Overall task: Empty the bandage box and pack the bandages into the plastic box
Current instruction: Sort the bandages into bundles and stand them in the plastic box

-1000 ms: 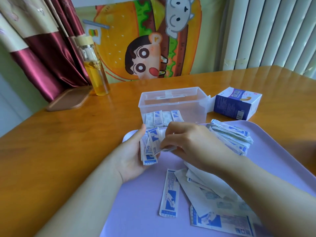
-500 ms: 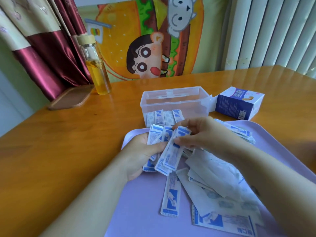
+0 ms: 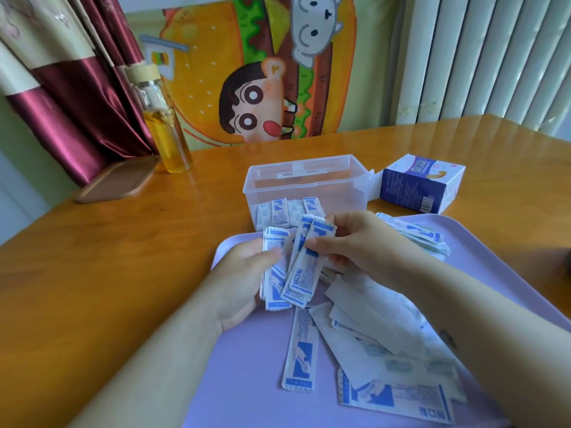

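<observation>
My left hand [image 3: 244, 279] holds a stack of blue-and-white wrapped bandages [image 3: 275, 273] upright over the lilac tray [image 3: 241, 381]. My right hand [image 3: 361, 242] pinches a couple more bandages [image 3: 304, 264] against that stack. Behind the hands stands the clear plastic box [image 3: 309, 180], open, with several bandages upright along its near wall. The blue-and-white bandage box [image 3: 420, 186] lies on its side to the right of it, flap open. Loose bandages [image 3: 301, 353] and bigger white dressings [image 3: 370, 329] lie scattered on the tray; another pile [image 3: 414, 236] lies behind my right wrist.
A glass bottle of yellow liquid [image 3: 163, 125] stands at the back left of the wooden table [image 3: 108, 257], beside a brown wooden lid [image 3: 117, 180]. A cartoon cloth, curtains and a radiator line the far side.
My right hand has picked bandages off the tray and brought them up against the stack in my left hand. Both hands have risen slightly toward the plastic box.
</observation>
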The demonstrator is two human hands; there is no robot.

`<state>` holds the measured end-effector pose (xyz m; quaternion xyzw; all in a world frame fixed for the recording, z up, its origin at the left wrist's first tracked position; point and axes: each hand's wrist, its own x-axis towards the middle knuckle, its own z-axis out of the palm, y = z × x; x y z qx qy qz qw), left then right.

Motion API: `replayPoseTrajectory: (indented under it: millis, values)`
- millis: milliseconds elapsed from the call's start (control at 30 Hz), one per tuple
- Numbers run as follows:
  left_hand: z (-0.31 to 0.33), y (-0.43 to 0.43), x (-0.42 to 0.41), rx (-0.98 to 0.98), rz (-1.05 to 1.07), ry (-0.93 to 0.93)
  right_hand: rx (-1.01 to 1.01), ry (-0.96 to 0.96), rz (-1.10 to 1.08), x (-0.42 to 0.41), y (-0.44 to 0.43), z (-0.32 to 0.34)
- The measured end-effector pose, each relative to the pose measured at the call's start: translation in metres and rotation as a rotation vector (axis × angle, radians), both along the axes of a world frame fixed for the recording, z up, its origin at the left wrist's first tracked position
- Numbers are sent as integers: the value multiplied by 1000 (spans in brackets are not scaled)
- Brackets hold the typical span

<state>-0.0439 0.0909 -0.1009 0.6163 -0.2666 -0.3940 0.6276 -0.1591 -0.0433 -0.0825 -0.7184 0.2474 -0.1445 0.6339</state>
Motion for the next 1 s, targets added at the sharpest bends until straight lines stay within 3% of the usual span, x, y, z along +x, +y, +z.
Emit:
replayPoseTrajectory:
  millis: [167, 333, 467, 567, 700, 800, 1000]
  values:
    - [0, 3, 3, -7, 75, -121, 8, -8, 94, -1, 6, 0]
    - [1, 3, 7, -37, 183, -45, -112, -54, -29, -3, 2, 5]
    - [1, 2, 8, -37, 183, 79, -49, -24, 73, -7, 3, 10]
    - [-1, 0, 4, -34, 95, 34, -224, 101, 160, -4, 11, 5]
    - [1, -1, -2, -61, 29, -4, -389, 145, 70, 0, 14, -1]
    - [3, 0, -2, -89, 16, 20, -382, 93, -30, 1, 11, -2]
    - [1, 2, 1, -48, 19, -104, -354, 30, -68, 1, 12, -3]
